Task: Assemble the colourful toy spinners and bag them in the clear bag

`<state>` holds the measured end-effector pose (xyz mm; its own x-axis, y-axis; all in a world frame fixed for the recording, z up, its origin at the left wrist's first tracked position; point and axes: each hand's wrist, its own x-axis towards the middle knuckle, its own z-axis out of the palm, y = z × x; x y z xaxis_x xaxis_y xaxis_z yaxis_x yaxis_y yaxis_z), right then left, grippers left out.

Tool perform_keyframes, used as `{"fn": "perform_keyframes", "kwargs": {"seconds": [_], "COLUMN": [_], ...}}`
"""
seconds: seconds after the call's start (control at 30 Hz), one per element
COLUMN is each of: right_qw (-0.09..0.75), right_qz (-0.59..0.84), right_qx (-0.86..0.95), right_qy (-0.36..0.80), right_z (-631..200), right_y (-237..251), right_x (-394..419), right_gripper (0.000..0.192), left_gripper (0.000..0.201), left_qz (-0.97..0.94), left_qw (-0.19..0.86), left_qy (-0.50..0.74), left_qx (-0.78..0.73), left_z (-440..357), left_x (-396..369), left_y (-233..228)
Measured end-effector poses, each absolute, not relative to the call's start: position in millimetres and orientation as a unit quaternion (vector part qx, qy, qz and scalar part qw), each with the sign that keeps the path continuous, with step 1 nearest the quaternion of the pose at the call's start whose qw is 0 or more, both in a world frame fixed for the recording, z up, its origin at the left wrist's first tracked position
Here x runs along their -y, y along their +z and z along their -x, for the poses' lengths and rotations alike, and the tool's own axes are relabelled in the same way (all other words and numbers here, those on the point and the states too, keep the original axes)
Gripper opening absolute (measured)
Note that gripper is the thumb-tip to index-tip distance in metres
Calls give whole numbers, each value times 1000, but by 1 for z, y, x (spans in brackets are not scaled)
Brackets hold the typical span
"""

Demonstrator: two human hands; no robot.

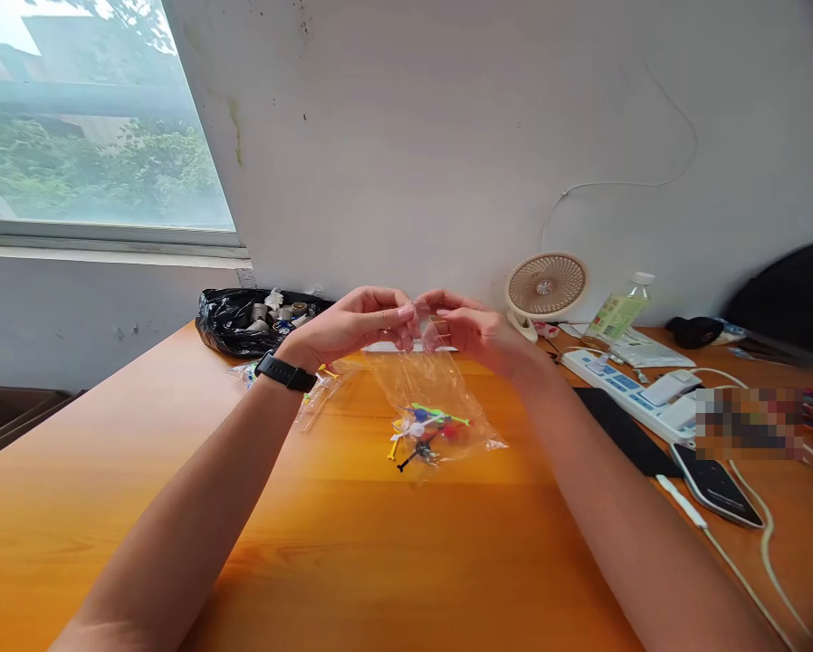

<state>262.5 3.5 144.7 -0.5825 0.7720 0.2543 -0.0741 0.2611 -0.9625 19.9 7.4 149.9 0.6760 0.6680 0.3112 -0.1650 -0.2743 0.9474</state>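
A clear plastic bag (420, 385) hangs from both my hands over the wooden table. Small plastic pieces (420, 430) in yellow, white, blue, green, red and black lie gathered at its bottom. My left hand (358, 319), with a black watch (285, 372) on its wrist, pinches the bag's top edge. Opposite it, my right hand (471, 328) grips the same top edge, its fingers closed on the film. The fingertips of the two hands are close together, and part of the bag's mouth is bunched between them.
Behind my left wrist lie more clear bags (321, 398) and a black plastic bag (226, 321) holding small items. To the right stand a fan (548, 284), a bottle (622, 308), a power strip (627, 394) with cables and a phone (717, 484). Bare tabletop (406, 561) shows nearest me.
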Motion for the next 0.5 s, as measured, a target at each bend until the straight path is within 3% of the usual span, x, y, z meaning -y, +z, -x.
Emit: {"fn": "perform_keyframes", "kwargs": {"seconds": [0.2, 0.37, 0.5], "right_qw": [368, 380, 356], "right_qz": [228, 210, 209], "right_qx": [696, 726, 723], "right_qy": [573, 533, 554], "right_z": [-258, -263, -264], "right_y": [134, 139, 140], "right_x": [-8, -3, 0], "right_gripper": [28, 10, 23], "left_gripper": [11, 5, 5], "left_qz": [-716, -715, -699], "left_qw": [556, 521, 536], "left_qy": [381, 429, 446], "left_qx": [-184, -181, -159], "left_z": [-23, -27, -29], "left_x": [-7, -14, -16], "left_y": [150, 147, 144]}}
